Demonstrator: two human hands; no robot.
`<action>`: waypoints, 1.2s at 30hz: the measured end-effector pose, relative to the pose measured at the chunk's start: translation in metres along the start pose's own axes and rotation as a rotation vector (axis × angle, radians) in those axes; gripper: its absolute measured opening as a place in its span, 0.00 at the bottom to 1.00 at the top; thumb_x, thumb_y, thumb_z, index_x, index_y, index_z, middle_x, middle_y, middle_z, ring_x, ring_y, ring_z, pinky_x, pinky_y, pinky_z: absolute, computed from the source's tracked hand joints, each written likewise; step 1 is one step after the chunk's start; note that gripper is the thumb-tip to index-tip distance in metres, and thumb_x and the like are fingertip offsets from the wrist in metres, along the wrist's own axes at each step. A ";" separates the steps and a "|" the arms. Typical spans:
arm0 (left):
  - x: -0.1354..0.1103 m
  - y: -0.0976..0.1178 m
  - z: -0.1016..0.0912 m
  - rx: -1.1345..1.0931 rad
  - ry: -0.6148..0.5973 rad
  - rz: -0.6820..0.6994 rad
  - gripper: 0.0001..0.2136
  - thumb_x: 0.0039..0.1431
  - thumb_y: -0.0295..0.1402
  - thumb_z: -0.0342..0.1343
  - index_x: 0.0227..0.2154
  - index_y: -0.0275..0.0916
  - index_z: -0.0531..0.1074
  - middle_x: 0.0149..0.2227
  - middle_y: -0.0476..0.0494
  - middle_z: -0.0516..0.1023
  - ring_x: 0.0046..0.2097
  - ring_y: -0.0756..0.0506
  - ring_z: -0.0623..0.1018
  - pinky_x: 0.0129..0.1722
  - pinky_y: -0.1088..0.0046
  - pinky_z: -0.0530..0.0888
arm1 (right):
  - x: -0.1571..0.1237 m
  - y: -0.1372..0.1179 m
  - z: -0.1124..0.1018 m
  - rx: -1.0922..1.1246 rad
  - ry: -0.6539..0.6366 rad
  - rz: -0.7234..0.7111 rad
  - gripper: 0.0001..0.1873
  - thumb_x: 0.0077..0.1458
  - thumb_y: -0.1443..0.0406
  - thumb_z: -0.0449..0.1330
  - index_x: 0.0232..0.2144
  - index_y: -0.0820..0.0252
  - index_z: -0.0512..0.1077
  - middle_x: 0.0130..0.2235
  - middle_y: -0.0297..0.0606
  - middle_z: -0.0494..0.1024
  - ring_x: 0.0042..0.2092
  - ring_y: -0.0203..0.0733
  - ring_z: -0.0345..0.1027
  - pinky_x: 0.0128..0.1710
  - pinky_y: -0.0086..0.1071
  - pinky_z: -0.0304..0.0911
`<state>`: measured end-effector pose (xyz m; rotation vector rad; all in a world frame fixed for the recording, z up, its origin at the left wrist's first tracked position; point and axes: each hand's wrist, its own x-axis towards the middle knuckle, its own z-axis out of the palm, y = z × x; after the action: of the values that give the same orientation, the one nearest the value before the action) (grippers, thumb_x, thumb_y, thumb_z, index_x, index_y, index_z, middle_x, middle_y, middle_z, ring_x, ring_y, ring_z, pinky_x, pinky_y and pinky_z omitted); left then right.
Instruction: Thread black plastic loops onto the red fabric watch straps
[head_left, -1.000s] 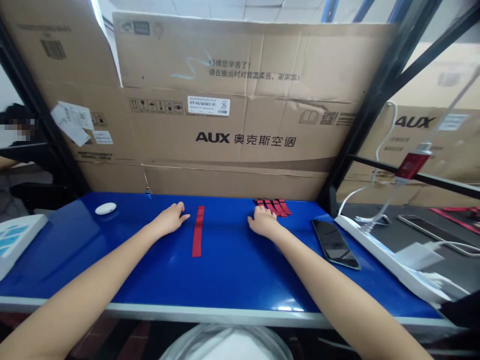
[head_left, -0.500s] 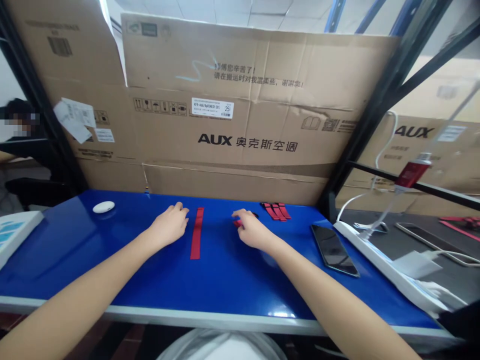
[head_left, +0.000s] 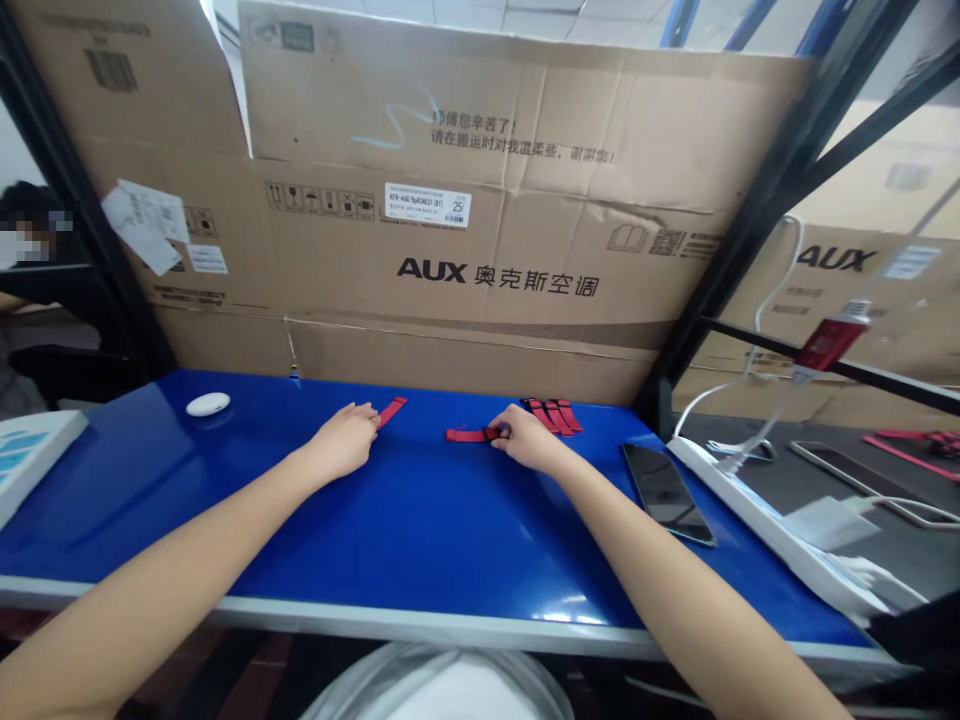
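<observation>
In the head view my left hand [head_left: 346, 438] is closed on a flat red strap [head_left: 393, 410], whose far end sticks out diagonally past the fingertips. The rest of that strap is hidden under the hand. My right hand [head_left: 526, 440] pinches a second red strap with a dark buckle [head_left: 466, 436]; its free end points left over the blue tabletop [head_left: 420, 540]. Just behind the right hand lie several red straps with black buckles [head_left: 559, 415], side by side and partly covered by the hand.
A black phone [head_left: 667, 493] and a white power strip [head_left: 772, 525] with plugs and cables lie on the right. A white oval object [head_left: 208, 404] sits at the left, near a white box [head_left: 37, 455]. A tall cardboard panel [head_left: 465, 330] stands along the back edge.
The left strap has turned from lying lengthwise to a slant, now in my left hand. My right hand has shifted slightly right, and more of its strap shows.
</observation>
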<state>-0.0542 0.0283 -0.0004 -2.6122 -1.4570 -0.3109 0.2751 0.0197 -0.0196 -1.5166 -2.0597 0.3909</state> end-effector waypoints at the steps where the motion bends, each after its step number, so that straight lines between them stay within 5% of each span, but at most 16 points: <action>1: 0.000 0.003 -0.002 -0.009 0.022 -0.004 0.16 0.61 0.31 0.48 0.48 0.33 0.73 0.53 0.29 0.73 0.58 0.33 0.69 0.60 0.55 0.60 | 0.000 -0.003 0.003 0.040 -0.001 0.000 0.09 0.46 0.68 0.63 0.33 0.60 0.75 0.34 0.36 0.72 0.32 0.37 0.66 0.37 0.32 0.62; 8: 0.006 0.058 0.008 -0.322 0.103 0.154 0.29 0.56 0.49 0.57 0.57 0.37 0.67 0.59 0.33 0.68 0.61 0.35 0.66 0.58 0.56 0.63 | -0.005 -0.034 0.029 0.336 -0.055 -0.126 0.13 0.41 0.67 0.68 0.32 0.60 0.70 0.28 0.30 0.70 0.29 0.34 0.66 0.31 0.30 0.62; 14: 0.012 0.069 0.012 -0.572 0.080 0.256 0.15 0.52 0.43 0.63 0.39 0.39 0.77 0.40 0.43 0.78 0.42 0.43 0.77 0.45 0.68 0.71 | -0.005 -0.045 0.037 0.633 -0.218 -0.090 0.18 0.38 0.64 0.70 0.32 0.60 0.68 0.25 0.29 0.69 0.28 0.35 0.64 0.29 0.29 0.59; 19: 0.004 0.076 0.001 -0.747 0.112 0.262 0.15 0.52 0.39 0.64 0.42 0.40 0.76 0.41 0.45 0.78 0.42 0.44 0.77 0.45 0.70 0.72 | -0.008 -0.041 0.023 0.902 -0.404 -0.111 0.16 0.35 0.67 0.69 0.26 0.59 0.65 0.27 0.27 0.68 0.30 0.34 0.62 0.32 0.28 0.57; 22: 0.002 0.079 -0.007 -0.741 0.163 0.262 0.14 0.52 0.36 0.63 0.42 0.40 0.75 0.41 0.45 0.78 0.44 0.44 0.77 0.46 0.69 0.71 | -0.009 -0.045 0.017 1.014 -0.405 -0.119 0.15 0.38 0.65 0.68 0.26 0.59 0.65 0.31 0.30 0.69 0.34 0.36 0.64 0.37 0.30 0.58; 27: 0.005 0.071 -0.003 -0.556 0.197 0.326 0.13 0.53 0.30 0.61 0.42 0.39 0.74 0.41 0.44 0.77 0.43 0.44 0.76 0.45 0.68 0.71 | -0.008 -0.059 0.022 0.583 -0.181 -0.222 0.13 0.43 0.59 0.68 0.25 0.60 0.70 0.42 0.38 0.68 0.46 0.42 0.62 0.47 0.35 0.58; 31: 0.007 0.067 0.004 -0.431 0.195 0.386 0.11 0.55 0.31 0.59 0.41 0.39 0.73 0.41 0.42 0.77 0.44 0.43 0.75 0.46 0.66 0.71 | -0.008 -0.065 0.026 0.294 -0.055 -0.291 0.13 0.50 0.59 0.64 0.22 0.60 0.69 0.40 0.39 0.68 0.47 0.43 0.59 0.52 0.40 0.54; 36: 0.005 0.068 0.003 -0.447 0.176 0.384 0.12 0.55 0.35 0.60 0.42 0.40 0.72 0.42 0.43 0.76 0.44 0.43 0.75 0.45 0.67 0.71 | -0.007 -0.063 0.017 0.288 -0.099 -0.303 0.14 0.52 0.65 0.62 0.18 0.62 0.66 0.42 0.37 0.68 0.47 0.42 0.60 0.54 0.42 0.50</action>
<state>0.0064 -0.0025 -0.0032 -3.0273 -0.8802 -0.8763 0.2170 -0.0055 -0.0012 -1.0174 -2.1574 0.6222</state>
